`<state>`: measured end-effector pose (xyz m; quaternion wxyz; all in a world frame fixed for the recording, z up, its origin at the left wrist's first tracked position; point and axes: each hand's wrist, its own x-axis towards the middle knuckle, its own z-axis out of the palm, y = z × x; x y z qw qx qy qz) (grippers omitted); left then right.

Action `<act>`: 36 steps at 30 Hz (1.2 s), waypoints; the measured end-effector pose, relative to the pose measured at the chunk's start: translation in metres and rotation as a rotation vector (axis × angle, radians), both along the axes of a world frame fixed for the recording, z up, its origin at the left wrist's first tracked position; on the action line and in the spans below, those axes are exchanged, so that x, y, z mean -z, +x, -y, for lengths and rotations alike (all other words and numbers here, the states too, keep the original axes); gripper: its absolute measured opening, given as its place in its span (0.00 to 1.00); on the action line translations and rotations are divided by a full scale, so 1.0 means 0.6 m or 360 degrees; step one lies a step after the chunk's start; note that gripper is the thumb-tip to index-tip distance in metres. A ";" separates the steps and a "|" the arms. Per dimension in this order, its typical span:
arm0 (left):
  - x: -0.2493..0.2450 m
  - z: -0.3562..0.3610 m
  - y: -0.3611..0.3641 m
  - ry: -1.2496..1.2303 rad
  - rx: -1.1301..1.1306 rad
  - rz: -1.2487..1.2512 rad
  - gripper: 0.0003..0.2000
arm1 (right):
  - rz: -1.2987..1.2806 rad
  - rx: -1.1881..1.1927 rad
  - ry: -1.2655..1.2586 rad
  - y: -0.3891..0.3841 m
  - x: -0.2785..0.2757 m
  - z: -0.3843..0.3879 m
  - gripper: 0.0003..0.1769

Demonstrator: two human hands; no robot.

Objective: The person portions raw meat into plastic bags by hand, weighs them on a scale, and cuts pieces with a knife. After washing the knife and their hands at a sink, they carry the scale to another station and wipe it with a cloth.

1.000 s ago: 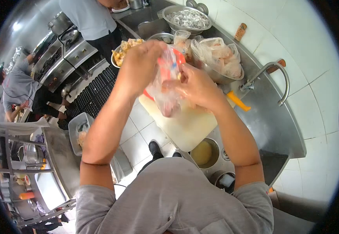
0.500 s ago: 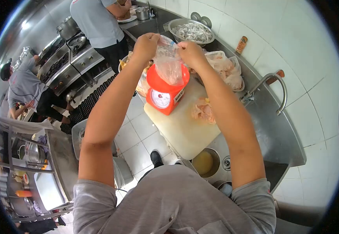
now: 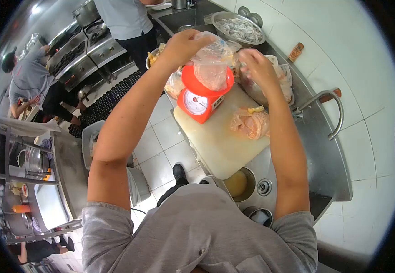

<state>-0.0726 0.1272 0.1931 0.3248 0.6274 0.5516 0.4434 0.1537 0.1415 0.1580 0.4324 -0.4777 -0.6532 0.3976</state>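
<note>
A clear plastic bag [image 3: 213, 54] with pale pink contents, which look like raw meat, rests on the pan of a red dial scale [image 3: 202, 95]. My left hand [image 3: 189, 47] is closed on the left side of the bag's mouth. My right hand [image 3: 257, 68] is just right of the bag, its fingers loosely bent, apart and slightly blurred, with nothing visible in them. The scale stands at the far end of a white cutting board [image 3: 211, 150]. A piece of raw chicken [image 3: 250, 123] lies on the board, below my right hand.
Behind my right hand is a bag of raw meat [image 3: 284, 75]. A metal bowl of greyish pieces [image 3: 238, 28] stands at the back, near the wall. The faucet [image 3: 331, 104] arches at the right; a pot of yellowish liquid [image 3: 238, 186] is nearer me. Co-workers [image 3: 124, 20] stand at the left.
My right hand has let go of the bag's edge and moved right and down. My left hand still grips the bag. The view has shifted slightly.
</note>
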 end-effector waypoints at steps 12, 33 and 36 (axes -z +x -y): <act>0.018 -0.005 -0.007 0.0147 -0.0028 0.0017 0.20 | 0.1786 -0.0422 0.0168 0.116 0.238 0.092 0.08; 0.026 0.016 0.008 0.0250 -0.0211 -0.0001 0.19 | 0.1237 0.0046 0.0370 0.036 0.362 0.166 0.16; 0.035 0.038 0.007 0.0816 -0.0432 -0.0298 0.17 | 0.1139 0.0122 0.0426 0.047 0.325 0.191 0.12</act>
